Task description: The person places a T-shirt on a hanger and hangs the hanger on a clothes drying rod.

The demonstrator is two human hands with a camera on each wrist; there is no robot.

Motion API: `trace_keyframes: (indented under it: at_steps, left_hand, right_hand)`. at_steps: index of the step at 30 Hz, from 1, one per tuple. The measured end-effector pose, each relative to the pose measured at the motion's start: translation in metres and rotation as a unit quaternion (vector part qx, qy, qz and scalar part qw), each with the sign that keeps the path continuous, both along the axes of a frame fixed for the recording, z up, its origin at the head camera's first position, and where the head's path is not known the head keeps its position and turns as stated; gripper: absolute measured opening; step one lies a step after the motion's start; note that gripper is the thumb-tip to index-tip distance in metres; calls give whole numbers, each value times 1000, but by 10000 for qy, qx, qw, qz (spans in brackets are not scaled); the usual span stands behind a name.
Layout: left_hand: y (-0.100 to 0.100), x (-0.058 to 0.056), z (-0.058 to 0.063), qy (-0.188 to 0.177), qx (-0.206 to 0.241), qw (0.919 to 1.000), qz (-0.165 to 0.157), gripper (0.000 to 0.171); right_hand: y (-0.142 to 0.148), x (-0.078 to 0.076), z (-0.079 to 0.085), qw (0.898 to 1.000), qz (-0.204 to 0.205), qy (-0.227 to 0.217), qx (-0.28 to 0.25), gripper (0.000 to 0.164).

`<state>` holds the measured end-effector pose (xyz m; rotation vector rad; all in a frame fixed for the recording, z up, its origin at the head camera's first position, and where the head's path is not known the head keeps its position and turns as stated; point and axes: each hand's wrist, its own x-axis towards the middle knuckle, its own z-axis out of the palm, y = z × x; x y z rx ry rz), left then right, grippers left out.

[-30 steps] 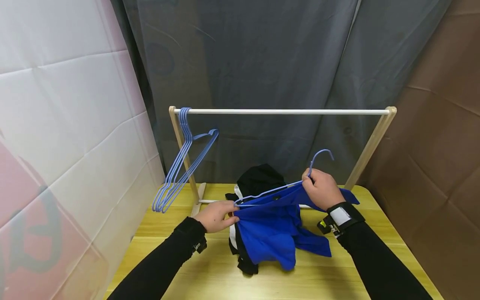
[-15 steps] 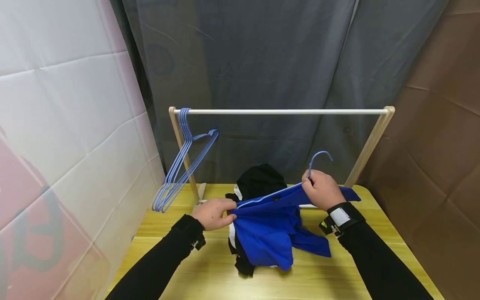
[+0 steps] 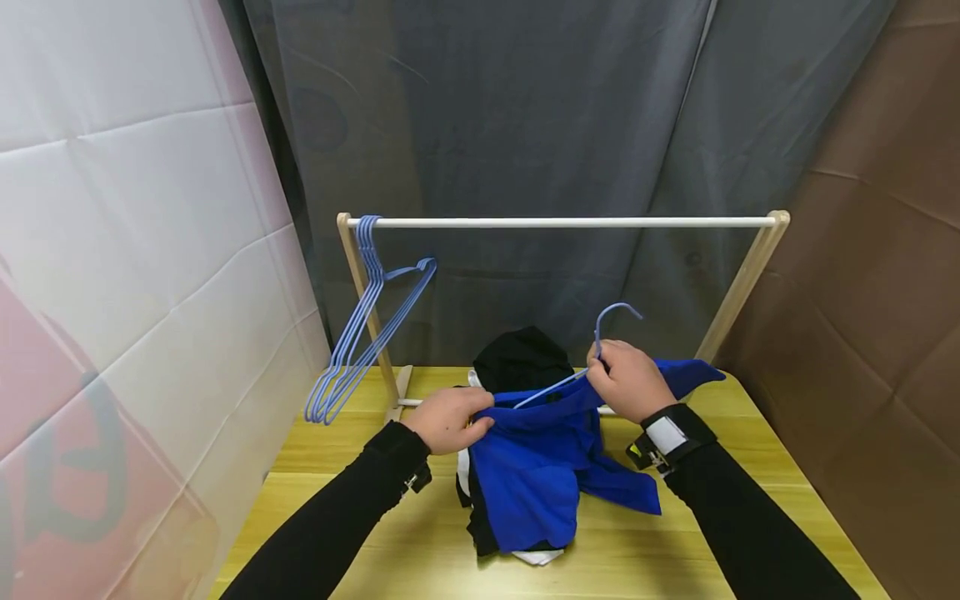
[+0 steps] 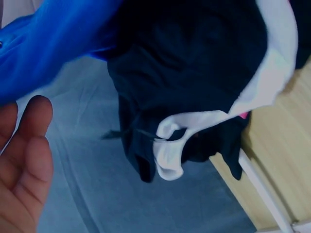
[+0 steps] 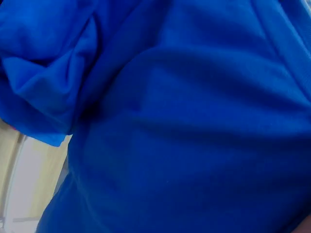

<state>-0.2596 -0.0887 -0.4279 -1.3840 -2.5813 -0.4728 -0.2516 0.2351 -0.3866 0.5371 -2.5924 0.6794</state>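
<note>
A blue shirt [image 3: 528,479] hangs between my two hands over a heap of dark and white clothes. My right hand [image 3: 630,382] grips a light blue hanger [image 3: 551,389] at its neck, with the hook standing up above the fist. The hanger's left arm slopes down into the shirt's neck opening, and its end is hidden in the cloth. At the shirt's left edge, my left hand [image 3: 452,419] pinches the fabric between thumb and fingers. In the left wrist view its fingertips [image 4: 38,109] lie right by the blue cloth [image 4: 53,41]. Blue fabric [image 5: 194,145] fills most of the right wrist view.
Several light blue hangers [image 3: 348,350] hang at the left end of a rack's white rail [image 3: 570,222]. Black clothing [image 3: 522,360] lies behind the shirt on the wooden table [image 3: 420,533]. Fabric walls close in the left, back and right.
My right hand has moved left with the hanger, and more of its left arm is now inside the shirt. My left hand has shifted slightly right, still holding the edge.
</note>
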Motion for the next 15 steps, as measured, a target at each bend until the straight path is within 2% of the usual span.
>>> trace_keyframes:
  at_steps: [7,11,15]
  left_hand:
    - [21,3,4,-65,-62,10000,21,18]
    - [32,3,7,-57,-52,10000,42,16]
    - [43,4,12,-9,174,9998,131,9]
  right_hand:
    - [-15,1,-2,9994,225,2,246,22]
    - [-23,0,-4,9986,324,172,381,21]
    - [-31,1,-6,9969,477,345,514,21]
